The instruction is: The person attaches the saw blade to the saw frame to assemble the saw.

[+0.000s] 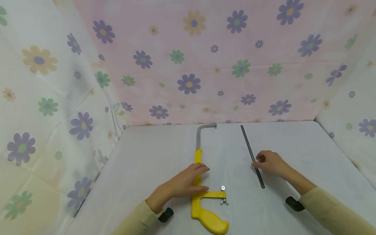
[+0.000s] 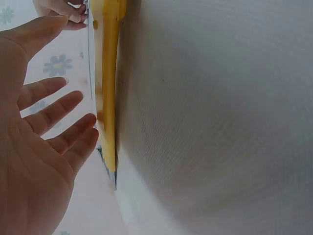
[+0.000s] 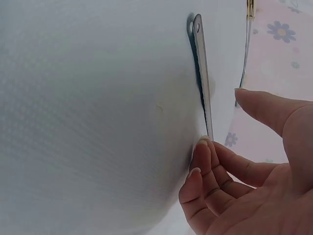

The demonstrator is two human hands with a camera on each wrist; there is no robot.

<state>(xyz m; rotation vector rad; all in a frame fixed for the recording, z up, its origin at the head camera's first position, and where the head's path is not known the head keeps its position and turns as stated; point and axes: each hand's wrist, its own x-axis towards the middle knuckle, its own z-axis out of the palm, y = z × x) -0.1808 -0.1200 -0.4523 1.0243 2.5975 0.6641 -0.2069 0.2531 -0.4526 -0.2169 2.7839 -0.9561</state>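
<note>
A yellow-handled hacksaw frame [image 1: 210, 222] lies on the white table, its grey metal arm bent over at the far end. My left hand [image 1: 186, 181] is over its yellow bar, with fingers spread and loosely bent; in the left wrist view the hacksaw frame [image 2: 108, 88] runs just beyond the fingertips. To the right lies a thin dark hacksaw blade [image 1: 248, 143], with a hole in its near end. Over its middle, my right hand [image 1: 273, 164] has thumb and fingers apart. Bent fingertips [image 3: 203, 142] come right at the hacksaw blade [image 3: 203, 68] in the right wrist view.
A wing nut [image 1: 224, 202] and a metal blade pin [image 1: 223, 188] sit on the frame's near arm. Flowered cloth [image 1: 205, 65] walls in the back and both sides of the white table [image 1: 141, 147]. Each wrist carries a black device [image 1: 294, 204].
</note>
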